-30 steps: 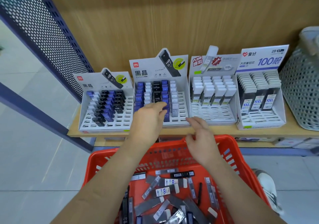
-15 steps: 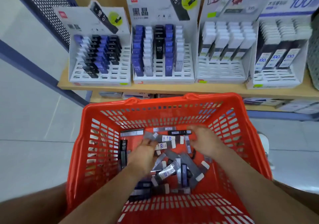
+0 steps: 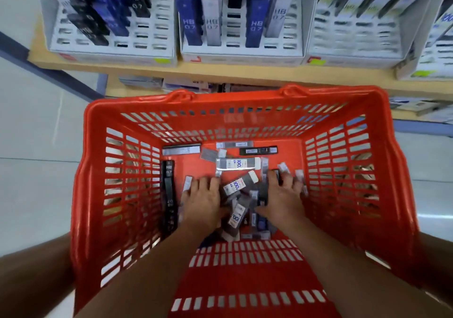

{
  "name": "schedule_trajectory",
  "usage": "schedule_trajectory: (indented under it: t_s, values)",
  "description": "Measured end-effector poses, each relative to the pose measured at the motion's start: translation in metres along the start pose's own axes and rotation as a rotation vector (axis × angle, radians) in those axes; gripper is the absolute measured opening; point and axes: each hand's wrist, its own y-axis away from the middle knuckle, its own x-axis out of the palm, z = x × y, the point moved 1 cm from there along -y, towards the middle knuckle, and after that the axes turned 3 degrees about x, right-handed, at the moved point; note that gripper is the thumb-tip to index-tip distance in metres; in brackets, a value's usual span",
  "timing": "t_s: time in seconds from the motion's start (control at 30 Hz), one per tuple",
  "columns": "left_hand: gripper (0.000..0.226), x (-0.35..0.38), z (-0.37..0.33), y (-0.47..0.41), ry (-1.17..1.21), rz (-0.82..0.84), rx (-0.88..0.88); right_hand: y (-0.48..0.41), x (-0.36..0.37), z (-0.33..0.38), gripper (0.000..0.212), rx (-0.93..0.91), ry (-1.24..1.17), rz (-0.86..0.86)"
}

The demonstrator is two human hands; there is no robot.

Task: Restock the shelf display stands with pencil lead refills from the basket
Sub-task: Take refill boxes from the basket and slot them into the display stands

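Both left grip [image 3: 201, 196] and right grip [image 3: 282, 195] lie on refills [image 3: 235, 186] inside basket [image 3: 232, 100].

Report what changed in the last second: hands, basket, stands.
Both hands came down from the display stands into the red basket. The left hand and right hand now dig among the loose refill packs; whether either grips one is unclear. Stands, shelf and basket kept their places.

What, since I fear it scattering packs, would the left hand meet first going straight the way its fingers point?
Probably the left hand meets the clear 100 pack lying crosswise just beyond its fingertips; depth is unclear.
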Motion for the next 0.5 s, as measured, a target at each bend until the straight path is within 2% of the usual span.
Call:
schedule_trajectory:
  t_s: [0.07, 0.17, 0.27, 0.37, 0.5]
  values:
    - [0.066, 0.005, 0.001, -0.001, 0.034, -0.008, 0.031, 0.005, 0.007, 0.003, 0.091, -0.029, -0.058, -0.022]
    - [0.053, -0.002, 0.007, -0.013, 0.114, -0.020, 0.012, 0.009, 0.019, 0.009, 0.067, -0.023, -0.281, 0.023]
    - [0.037, -0.009, 0.015, -0.016, 0.043, 0.061, 0.063, 0.009, 0.023, 0.012, 0.055, 0.002, -0.450, 0.037]
    - [0.039, -0.014, 0.018, -0.010, 0.002, 0.098, 0.163, 0.007, 0.023, 0.012, 0.047, 0.045, -0.544, 0.082]
    - [0.036, -0.030, 0.019, -0.013, 0.095, 0.097, 0.196, 0.001, 0.006, 0.010, 0.018, 0.152, -0.823, 0.189]
